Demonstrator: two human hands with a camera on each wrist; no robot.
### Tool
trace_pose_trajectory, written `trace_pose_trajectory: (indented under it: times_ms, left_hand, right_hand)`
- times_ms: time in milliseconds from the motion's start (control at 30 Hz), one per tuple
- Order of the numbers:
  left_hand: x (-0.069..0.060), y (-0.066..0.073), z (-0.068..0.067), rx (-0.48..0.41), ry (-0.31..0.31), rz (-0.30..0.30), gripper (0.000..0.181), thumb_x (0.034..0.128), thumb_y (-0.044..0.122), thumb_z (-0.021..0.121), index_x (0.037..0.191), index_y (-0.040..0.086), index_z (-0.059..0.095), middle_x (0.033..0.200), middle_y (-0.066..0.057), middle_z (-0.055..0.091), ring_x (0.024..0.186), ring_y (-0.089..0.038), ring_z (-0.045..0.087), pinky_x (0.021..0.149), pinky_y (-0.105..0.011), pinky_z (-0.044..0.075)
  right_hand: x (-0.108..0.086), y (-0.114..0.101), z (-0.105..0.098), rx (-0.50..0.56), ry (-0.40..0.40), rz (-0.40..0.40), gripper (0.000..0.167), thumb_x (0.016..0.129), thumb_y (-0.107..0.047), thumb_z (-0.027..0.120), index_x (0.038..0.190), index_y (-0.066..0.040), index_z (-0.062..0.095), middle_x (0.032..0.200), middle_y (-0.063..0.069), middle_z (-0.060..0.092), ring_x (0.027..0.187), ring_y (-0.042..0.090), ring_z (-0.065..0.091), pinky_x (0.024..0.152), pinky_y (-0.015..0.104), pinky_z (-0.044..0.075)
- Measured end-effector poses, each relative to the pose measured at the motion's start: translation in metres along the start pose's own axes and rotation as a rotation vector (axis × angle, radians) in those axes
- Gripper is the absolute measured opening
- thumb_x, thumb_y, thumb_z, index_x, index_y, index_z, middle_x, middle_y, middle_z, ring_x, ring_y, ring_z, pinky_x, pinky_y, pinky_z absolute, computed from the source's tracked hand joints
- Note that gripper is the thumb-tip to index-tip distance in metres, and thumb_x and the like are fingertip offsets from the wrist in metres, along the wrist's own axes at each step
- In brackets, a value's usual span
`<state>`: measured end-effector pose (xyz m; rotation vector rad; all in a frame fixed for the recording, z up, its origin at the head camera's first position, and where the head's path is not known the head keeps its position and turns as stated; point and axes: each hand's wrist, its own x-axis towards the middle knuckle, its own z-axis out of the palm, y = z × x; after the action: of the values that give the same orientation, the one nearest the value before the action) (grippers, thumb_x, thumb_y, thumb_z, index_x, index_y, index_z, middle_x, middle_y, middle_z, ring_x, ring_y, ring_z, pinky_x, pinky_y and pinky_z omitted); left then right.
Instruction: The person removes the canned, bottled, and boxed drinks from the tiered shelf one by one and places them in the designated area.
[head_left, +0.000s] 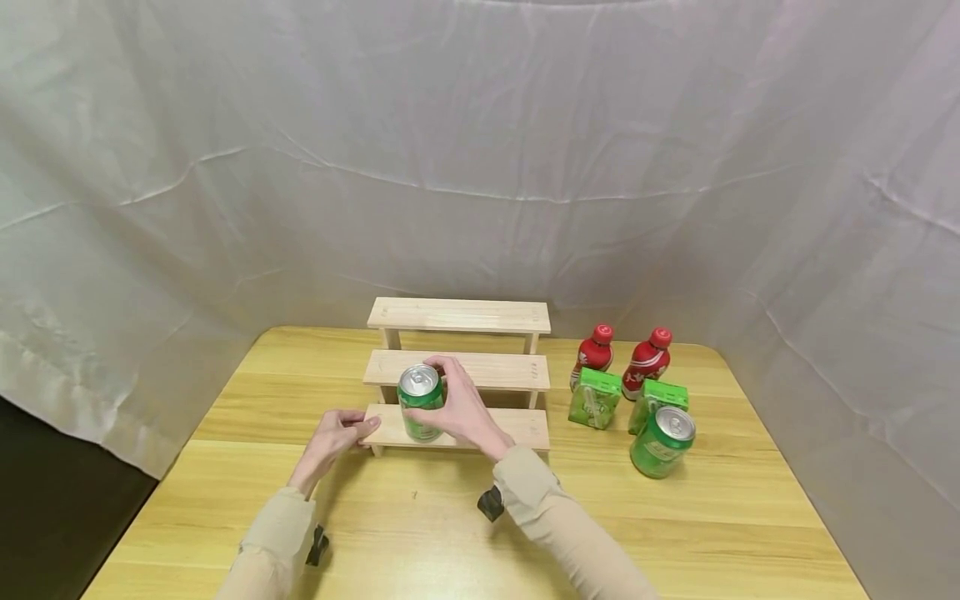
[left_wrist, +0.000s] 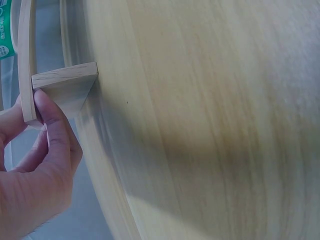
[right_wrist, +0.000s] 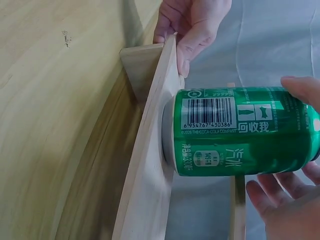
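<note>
A green soda can (head_left: pixel 421 405) stands upright on the lowest step of a three-tier wooden rack (head_left: pixel 480 427), toward its left end. My right hand (head_left: pixel 463 408) grips the can near its top, thumb on one side and fingers on the other. In the right wrist view the can (right_wrist: pixel 225 132) shows its barcode, and its base meets the step's board. My left hand (head_left: pixel 335 440) pinches the left end of that same step. The left wrist view shows the thumb and fingers of the left hand (left_wrist: pixel 45 155) on both faces of the board, beside the support leg.
Right of the rack stand two red bottles (head_left: pixel 595 354) (head_left: pixel 647 362), two green drink cartons (head_left: pixel 596 400) (head_left: pixel 660 398) and a second green can (head_left: pixel 663 443). A pale curtain (head_left: pixel 480 183) hangs behind the wooden table (head_left: pixel 420 533).
</note>
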<state>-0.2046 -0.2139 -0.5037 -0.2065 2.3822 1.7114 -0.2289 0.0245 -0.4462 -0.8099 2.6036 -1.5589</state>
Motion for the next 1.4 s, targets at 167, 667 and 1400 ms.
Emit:
trace_pose_trajectory:
  times_ms: [167,667,1400]
  left_hand:
    - [-0.001,0.001,-0.001,0.008,0.003,-0.006,0.054,0.0992,0.018,0.063,0.132,-0.022,0.047,0.111,-0.027,0.067,0.081,-0.011,0.065,0.077,-0.027,0.061]
    - [-0.001,0.000,-0.001,0.015,-0.004,0.002,0.053,0.0995,0.019,0.063,0.132,-0.021,0.049,0.109,-0.023,0.069,0.082,-0.010,0.064,0.078,-0.025,0.060]
    - [-0.001,0.001,-0.003,0.015,-0.022,0.016,0.056,0.0998,0.019,0.063,0.133,-0.023,0.045,0.111,-0.026,0.067,0.082,-0.012,0.064,0.080,-0.032,0.061]
  right_hand:
    - [0.002,-0.001,-0.001,-0.005,0.004,-0.011,0.069,0.080,-0.019,0.085,0.137,-0.008,0.047,0.131,0.011,0.060,0.116,0.024,0.059,0.097,0.037,0.053]
    - [-0.012,-0.003,-0.032,0.001,0.103,0.002,0.066,0.076,-0.017,0.088,0.131,-0.007,0.054,0.123,0.011,0.065,0.112,0.025,0.063,0.095,0.038,0.056]
    - [-0.076,0.023,-0.129,-0.063,0.337,0.075,0.066,0.072,-0.010,0.090,0.129,-0.002,0.056,0.120,0.017,0.068,0.112,0.029,0.064,0.096,0.032,0.056]
